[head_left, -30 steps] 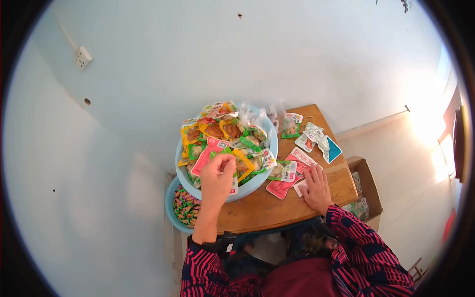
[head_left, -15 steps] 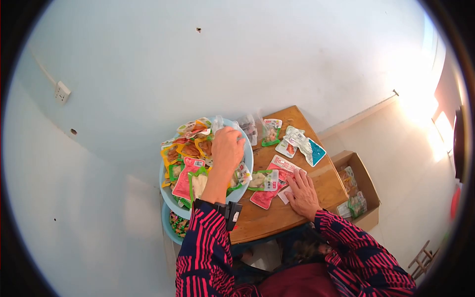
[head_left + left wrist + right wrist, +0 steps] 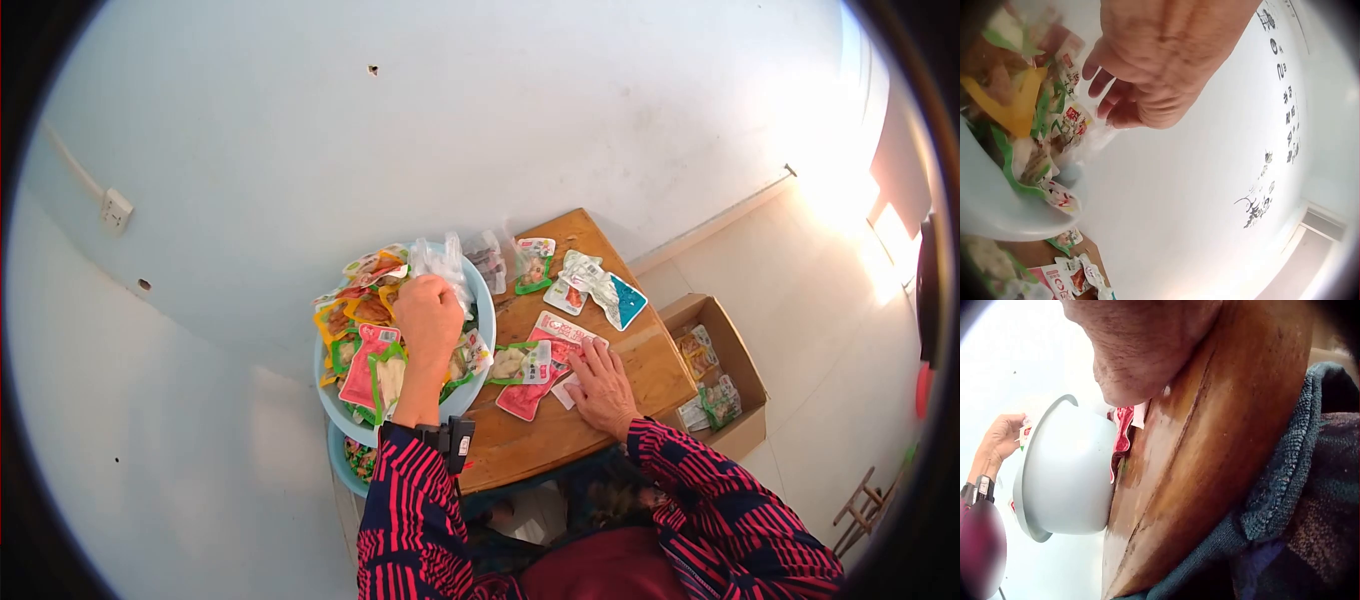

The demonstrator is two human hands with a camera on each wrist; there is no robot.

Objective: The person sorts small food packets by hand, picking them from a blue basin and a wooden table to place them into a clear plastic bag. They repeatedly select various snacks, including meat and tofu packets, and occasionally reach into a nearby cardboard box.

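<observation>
So, far left there's the light-blue basin [image 3: 486,300], heaped with snack packets [image 3: 365,350] and sitting at the left end of the wooden table [image 3: 545,440]; my left arm goes straight up over it, and my left hand [image 3: 428,315] sits knuckles-up on the pile, fingers curled down right beside a clear plastic bag [image 3: 440,262]; honestly can't tell if they've actually got hold of anything; next over, a green-edged packet [image 3: 518,362] and some red packets [image 3: 560,335] lie on the wood just beside the basin; my right hand [image 3: 602,385] lies flat, palm down, fingers straight and a bit fanned, fingertips on the red ones; a cardboard box [image 3: 735,340] is on the floor, far right.
</observation>
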